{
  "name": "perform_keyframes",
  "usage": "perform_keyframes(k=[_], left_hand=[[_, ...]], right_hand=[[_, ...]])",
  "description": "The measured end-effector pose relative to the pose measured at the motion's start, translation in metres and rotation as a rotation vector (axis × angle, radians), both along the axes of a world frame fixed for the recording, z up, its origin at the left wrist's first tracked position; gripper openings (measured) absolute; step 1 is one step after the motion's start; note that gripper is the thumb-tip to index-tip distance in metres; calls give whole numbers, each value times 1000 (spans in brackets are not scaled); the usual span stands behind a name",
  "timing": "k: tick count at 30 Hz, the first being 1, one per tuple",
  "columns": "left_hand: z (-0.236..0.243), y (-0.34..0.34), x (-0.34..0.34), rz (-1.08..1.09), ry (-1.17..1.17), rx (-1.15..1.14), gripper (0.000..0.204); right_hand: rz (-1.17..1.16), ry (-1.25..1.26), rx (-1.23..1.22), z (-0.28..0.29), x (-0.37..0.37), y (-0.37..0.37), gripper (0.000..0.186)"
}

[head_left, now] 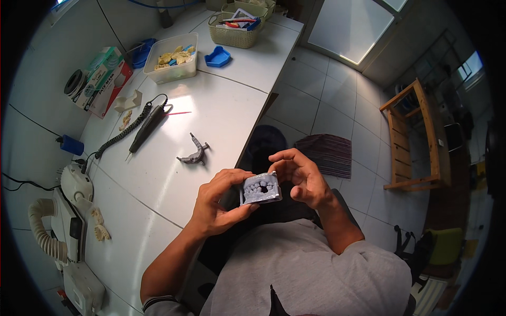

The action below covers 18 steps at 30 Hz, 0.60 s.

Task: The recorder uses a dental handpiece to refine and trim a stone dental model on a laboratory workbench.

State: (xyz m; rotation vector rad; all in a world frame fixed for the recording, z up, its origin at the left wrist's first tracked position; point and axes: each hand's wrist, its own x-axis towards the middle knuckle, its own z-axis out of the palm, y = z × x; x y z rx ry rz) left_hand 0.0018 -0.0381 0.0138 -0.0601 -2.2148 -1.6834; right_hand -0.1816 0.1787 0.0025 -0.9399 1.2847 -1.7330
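A grey dental model (260, 188) with upper and lower teeth set together is held over my lap, just off the table edge. My left hand (219, 203) grips it from the left, thumb below and fingers along the top. My right hand (301, 178) is at its right side, fingers curled but apart and thumb separate; whether a fingertip touches the model's corner I cannot tell. On the table in front lies a dark grey curved dental piece (194, 150). Beyond it rests a black handpiece (147, 128) with a coiled cord and thin metal tip.
Toward the back of the white table (221, 110) stand a clear tub (171, 58) of yellowish casts, a blue tray (217, 56) and a basket (234, 31) of tools. Boxes (105, 79) line the wall. A ribbed hose (42, 226) is at left. A wooden frame (416, 137) stands right.
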Motion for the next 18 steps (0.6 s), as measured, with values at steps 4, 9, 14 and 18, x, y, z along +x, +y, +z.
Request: perform_keyframes(k=[4,9,14,18], left_hand=[[0,3,2,5,-57,100,52],[2,5,0,29,-87,105,51],[-1,6,0,62,-15,56,52],[1,6,0,62,-8,-8,52]], right_hand=[[-26,218,43,15,6,0,87],[-18,233,34,18,17,-8,68],[-59,182,-112,14,21,-14,51],[-85,139,-65,18,26,-12,52]])
